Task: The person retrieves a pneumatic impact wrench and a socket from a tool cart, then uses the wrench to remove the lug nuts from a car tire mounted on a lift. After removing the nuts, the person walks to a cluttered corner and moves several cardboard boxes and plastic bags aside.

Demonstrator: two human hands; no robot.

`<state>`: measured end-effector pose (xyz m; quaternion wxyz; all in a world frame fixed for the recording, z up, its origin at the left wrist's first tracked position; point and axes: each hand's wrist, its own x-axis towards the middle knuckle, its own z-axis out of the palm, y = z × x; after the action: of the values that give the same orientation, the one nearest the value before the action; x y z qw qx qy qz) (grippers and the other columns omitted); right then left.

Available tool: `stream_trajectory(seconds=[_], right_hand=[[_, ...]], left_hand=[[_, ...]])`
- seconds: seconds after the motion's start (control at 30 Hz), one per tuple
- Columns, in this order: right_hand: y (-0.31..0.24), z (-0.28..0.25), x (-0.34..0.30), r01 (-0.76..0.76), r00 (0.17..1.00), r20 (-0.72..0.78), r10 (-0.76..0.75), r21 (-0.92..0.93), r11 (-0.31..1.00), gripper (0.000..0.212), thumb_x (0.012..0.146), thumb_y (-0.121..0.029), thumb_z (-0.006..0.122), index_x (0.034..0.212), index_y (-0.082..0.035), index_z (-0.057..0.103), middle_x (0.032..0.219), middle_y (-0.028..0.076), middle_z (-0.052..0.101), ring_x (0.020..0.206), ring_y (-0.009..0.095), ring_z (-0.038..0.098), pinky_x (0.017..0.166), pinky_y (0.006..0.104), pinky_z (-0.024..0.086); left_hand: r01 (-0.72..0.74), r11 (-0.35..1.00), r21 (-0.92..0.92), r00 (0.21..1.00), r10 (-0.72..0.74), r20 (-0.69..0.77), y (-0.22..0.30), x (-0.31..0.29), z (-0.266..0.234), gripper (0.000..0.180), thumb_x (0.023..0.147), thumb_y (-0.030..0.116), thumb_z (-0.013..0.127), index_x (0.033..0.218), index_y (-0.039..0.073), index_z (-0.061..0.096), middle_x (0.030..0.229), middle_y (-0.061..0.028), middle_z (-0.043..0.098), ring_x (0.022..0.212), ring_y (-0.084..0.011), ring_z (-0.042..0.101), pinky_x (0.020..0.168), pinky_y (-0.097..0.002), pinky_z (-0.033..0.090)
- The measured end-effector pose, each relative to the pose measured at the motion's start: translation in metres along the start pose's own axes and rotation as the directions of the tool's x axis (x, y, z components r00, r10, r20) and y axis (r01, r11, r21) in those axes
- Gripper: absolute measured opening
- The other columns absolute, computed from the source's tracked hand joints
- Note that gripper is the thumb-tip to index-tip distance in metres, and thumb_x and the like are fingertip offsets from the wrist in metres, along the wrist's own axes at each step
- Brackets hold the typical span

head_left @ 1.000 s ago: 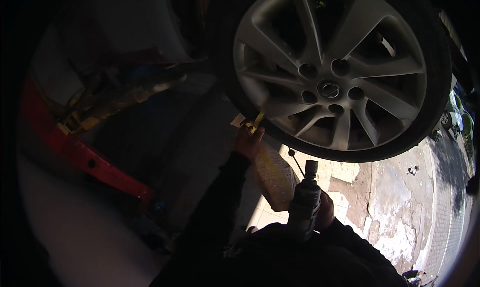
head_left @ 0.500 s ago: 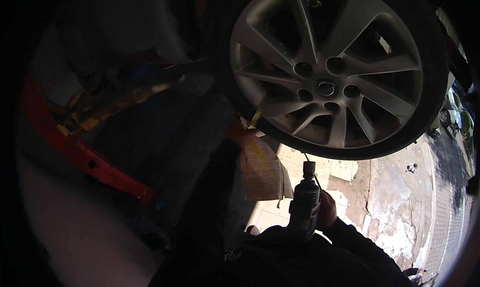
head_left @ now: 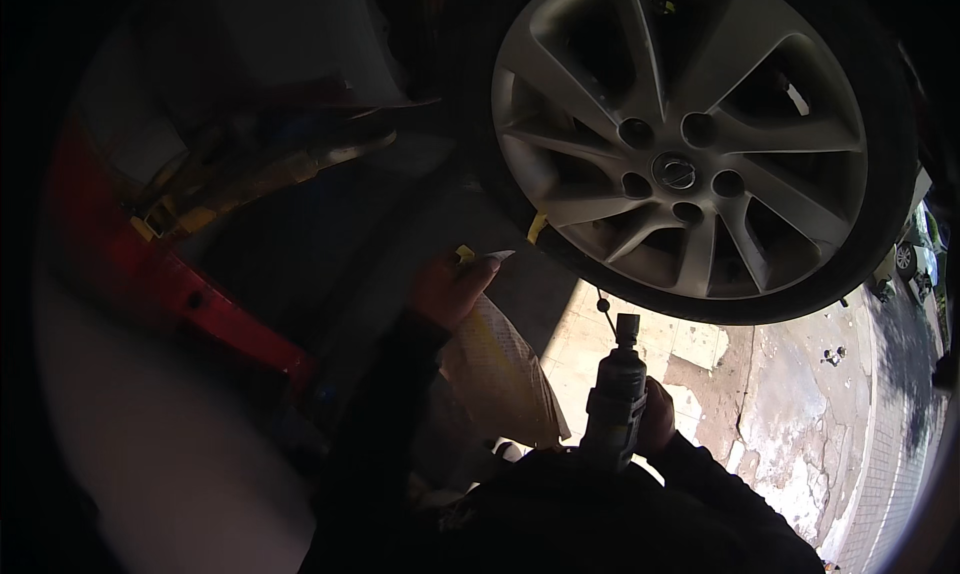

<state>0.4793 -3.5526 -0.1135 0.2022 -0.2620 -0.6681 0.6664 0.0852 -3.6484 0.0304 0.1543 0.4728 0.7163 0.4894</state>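
Near the wheel (head_left: 675, 171), left grip (head_left: 447, 292) pinches paper (head_left: 497, 364) (right grip (head_left: 655, 414) closed around an impact wrench (head_left: 613, 404)).

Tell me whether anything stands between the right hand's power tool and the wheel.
Possibly: a thin dark rod with a knob shows at the upper left of the power tool, toward the wheel; its depth is unclear. Nothing else visible is in the way.

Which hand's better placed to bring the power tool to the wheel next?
Right, I'd judge: the right hand grips the power tool, its nose pointing up toward the wheel. The left hand looks occupied, with a bag hanging from it.
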Motion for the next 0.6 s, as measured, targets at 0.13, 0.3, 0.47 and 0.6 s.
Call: stream_trajectory(seconds=[0.13,0.3,0.47,0.6], right_hand=[[0.001,0.017,0.009,0.226,0.952,-0.095,-0.291,-0.426,0.876,0.026,0.090,-0.022,0.074,0.105,-0.004,0.063,0.095,0.013,0.070,0.088,0.030,0.071,0.079,0.0433,0.059],[-0.022,0.026,0.006,0.375,0.861,-0.065,-0.504,-0.587,0.717,0.031,0.076,-0.016,0.084,0.089,-0.003,0.059,0.079,0.014,0.064,0.076,0.037,0.067,0.067,0.0453,0.053],[-0.033,0.017,-0.004,0.377,0.849,-0.076,-0.523,-0.606,0.700,0.032,0.074,-0.014,0.083,0.084,-0.003,0.054,0.075,0.015,0.060,0.070,0.039,0.061,0.063,0.0480,0.047],[-0.025,0.005,-0.013,0.305,0.860,-0.139,-0.490,-0.631,0.714,0.034,0.075,-0.018,0.085,0.083,-0.004,0.055,0.076,0.014,0.062,0.072,0.037,0.064,0.064,0.0463,0.051]], left_hand=[[-0.049,0.998,0.027,0.960,0.055,-0.275,0.015,0.024,0.056,0.045,0.084,0.038,0.086,0.106,0.001,0.072,0.095,-0.0188,0.077,0.090,-0.0330,0.077,0.077,-0.0429,0.060],[-0.146,0.989,0.007,0.879,0.133,-0.459,0.007,0.047,0.106,0.034,0.087,0.024,0.082,0.108,0.001,0.069,0.100,-0.0194,0.076,0.095,-0.0361,0.076,0.081,-0.0445,0.058],[-0.131,0.987,-0.091,0.863,0.069,-0.500,-0.005,0.050,0.130,0.030,0.090,0.022,0.076,0.112,0.003,0.067,0.102,-0.0234,0.074,0.102,-0.0442,0.072,0.085,-0.0476,0.056],[-0.186,0.977,-0.105,0.851,0.107,-0.515,-0.005,0.050,0.137,0.027,0.093,0.020,0.070,0.112,0.002,0.066,0.102,-0.0241,0.073,0.103,-0.0456,0.070,0.085,-0.0490,0.055]])
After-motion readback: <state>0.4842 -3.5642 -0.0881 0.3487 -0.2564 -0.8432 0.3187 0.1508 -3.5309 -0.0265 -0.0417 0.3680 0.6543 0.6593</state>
